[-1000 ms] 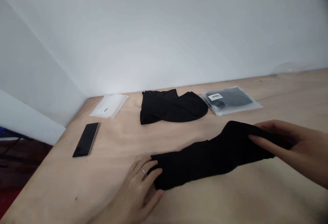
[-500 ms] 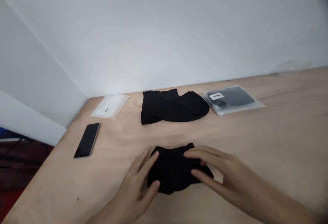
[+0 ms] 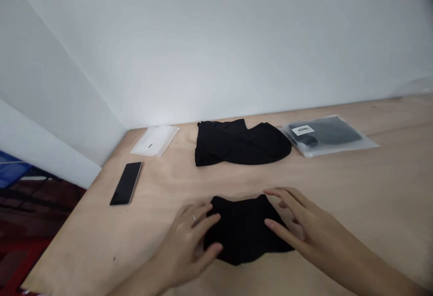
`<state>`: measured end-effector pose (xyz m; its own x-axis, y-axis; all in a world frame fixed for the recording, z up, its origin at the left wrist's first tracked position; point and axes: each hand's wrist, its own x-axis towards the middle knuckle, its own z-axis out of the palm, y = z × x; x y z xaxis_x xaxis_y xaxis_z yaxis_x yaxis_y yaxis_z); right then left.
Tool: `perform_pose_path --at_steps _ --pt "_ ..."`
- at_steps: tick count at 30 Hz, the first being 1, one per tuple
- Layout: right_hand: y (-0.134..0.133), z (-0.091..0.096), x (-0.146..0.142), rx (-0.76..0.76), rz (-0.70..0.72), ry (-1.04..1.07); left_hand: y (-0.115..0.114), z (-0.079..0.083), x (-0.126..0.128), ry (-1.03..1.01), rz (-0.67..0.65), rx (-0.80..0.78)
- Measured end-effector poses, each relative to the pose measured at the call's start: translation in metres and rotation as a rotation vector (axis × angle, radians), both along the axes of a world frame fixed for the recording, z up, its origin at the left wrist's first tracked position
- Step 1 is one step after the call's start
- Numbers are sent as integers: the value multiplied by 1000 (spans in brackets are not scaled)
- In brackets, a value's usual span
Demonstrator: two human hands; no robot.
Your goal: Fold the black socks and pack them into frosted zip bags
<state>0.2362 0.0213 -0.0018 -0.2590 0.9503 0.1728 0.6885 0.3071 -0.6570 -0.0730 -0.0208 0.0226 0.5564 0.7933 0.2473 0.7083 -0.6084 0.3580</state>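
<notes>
My left hand (image 3: pixel 184 246), with a ring (image 3: pixel 194 218) on one finger, and my right hand (image 3: pixel 304 228) are both open, neither clenched nor grasping. The folded black garment (image 3: pixel 245 230) lies flat on the plywood table (image 3: pixel 355 187) between them, close to my side of the table. My left fingers rest against its left edge, and my right fingertips (image 3: pixel 270 224) are at its right edge, though I can't tell whether they are touching it or just above it.

Because I'm not pinching the soft cloth, the fold could spring open or slide out of line if either hand drags across it. A careless sweep of my right hand could also skew the bundle on the wood.

The black fabric hides its own seams and layers, so I can't count the folds or find its edges inside. Beyond it lie a second black garment (image 3: pixel 237 145), a clear plastic bag (image 3: pixel 321 136) holding something dark, a white flat packet (image 3: pixel 155 141) and a smartphone (image 3: pixel 125 183). The bag's barcode label (image 3: pixel 302 130) is too small to read.
</notes>
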Motion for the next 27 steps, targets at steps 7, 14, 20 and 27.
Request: perform_pose_path --at_steps 7,14,20,27 --pt "7 -7 2 -464 79 205 126 12 -70 264 551 77" --pt "1 8 -12 -444 108 447 233 -6 -90 408 761 33" --pt "9 12 9 -440 47 472 255 -10 -98 425 799 -55" --pt "4 -8 39 196 142 -16 238 5 -98 397 804 -104"
